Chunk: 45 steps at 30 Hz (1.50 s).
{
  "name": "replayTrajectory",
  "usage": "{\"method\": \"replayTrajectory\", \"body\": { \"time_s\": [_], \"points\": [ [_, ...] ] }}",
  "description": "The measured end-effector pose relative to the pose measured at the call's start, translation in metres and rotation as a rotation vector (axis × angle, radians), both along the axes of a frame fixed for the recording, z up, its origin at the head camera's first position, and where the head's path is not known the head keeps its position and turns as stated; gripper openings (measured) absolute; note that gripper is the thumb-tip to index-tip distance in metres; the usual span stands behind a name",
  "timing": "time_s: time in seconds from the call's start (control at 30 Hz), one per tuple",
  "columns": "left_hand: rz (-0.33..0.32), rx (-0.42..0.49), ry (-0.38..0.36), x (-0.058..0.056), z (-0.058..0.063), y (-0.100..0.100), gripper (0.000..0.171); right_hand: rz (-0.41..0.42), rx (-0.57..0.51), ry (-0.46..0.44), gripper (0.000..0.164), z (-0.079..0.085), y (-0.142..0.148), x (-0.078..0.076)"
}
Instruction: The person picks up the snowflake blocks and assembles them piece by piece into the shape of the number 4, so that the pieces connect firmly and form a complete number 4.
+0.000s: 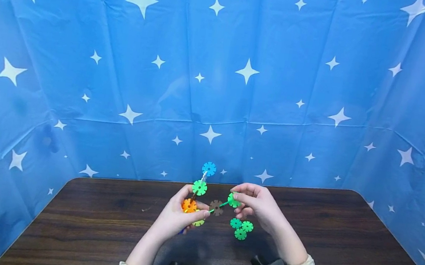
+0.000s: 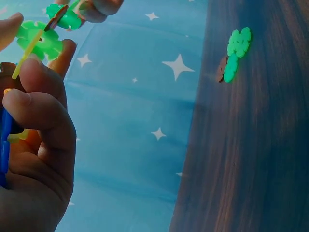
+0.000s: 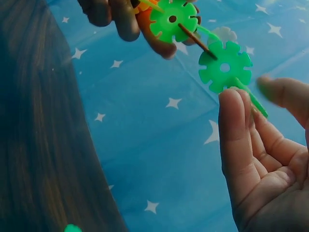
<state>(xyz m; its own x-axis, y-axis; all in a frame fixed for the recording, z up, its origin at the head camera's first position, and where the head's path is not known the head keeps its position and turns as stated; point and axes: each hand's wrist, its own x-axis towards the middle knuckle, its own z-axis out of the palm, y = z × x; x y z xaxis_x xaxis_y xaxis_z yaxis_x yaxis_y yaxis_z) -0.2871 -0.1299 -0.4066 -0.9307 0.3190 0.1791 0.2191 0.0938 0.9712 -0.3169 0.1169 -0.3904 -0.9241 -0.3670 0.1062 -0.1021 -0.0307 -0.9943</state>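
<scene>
Both hands are raised over the table, working on a joined chain of notched plastic snowflake discs. My left hand grips the chain around an orange disc. Above that hand stand a green disc and, at the top, a blue disc. From the left hand, a brown disc leads across to green discs at the right end. My right hand holds the end green disc at its fingertips. In the right wrist view, an edge-on disc slots into a flat green disc beside the fingers.
A small cluster of joined green discs lies on the dark wood table, below the right hand. In the left wrist view a brown disc shows at its side. A blue star-printed curtain hangs around the table's back and sides.
</scene>
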Motion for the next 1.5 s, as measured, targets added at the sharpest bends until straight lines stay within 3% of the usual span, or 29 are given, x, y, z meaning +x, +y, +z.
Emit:
{"method": "replayTrajectory", "body": {
  "time_s": [0.13, 0.3, 0.5, 0.73, 0.9, 1.1, 1.5],
  "points": [
    [-0.011, 0.008, -0.009, -0.001, 0.0, 0.0, 0.052, 0.021, -0.029, -0.027, 0.039, -0.006, 0.009, -0.003],
    [-0.019, 0.008, -0.016, 0.0, 0.001, 0.001, 0.053, 0.0, -0.007, -0.067, 0.037, -0.023, 0.025, -0.011],
    [-0.017, 0.002, -0.039, 0.002, 0.002, 0.002, 0.055, -0.07, 0.205, -0.089, 0.036, -0.054, 0.045, -0.023],
    [-0.015, 0.01, -0.04, 0.004, 0.002, 0.001, 0.054, -0.078, 0.498, 0.039, 0.03, -0.078, 0.053, -0.026],
    [-0.022, 0.004, -0.036, 0.004, 0.004, 0.0, 0.055, -0.067, 0.575, 0.097, 0.034, -0.085, 0.05, -0.025],
    [-0.03, 0.006, -0.031, 0.004, 0.004, 0.0, 0.054, -0.113, 0.657, 0.162, 0.032, -0.089, 0.044, -0.023],
    [-0.038, 0.017, -0.045, 0.001, 0.001, -0.001, 0.051, -0.129, 0.681, 0.183, 0.02, -0.088, 0.038, -0.021]
  ]
}}
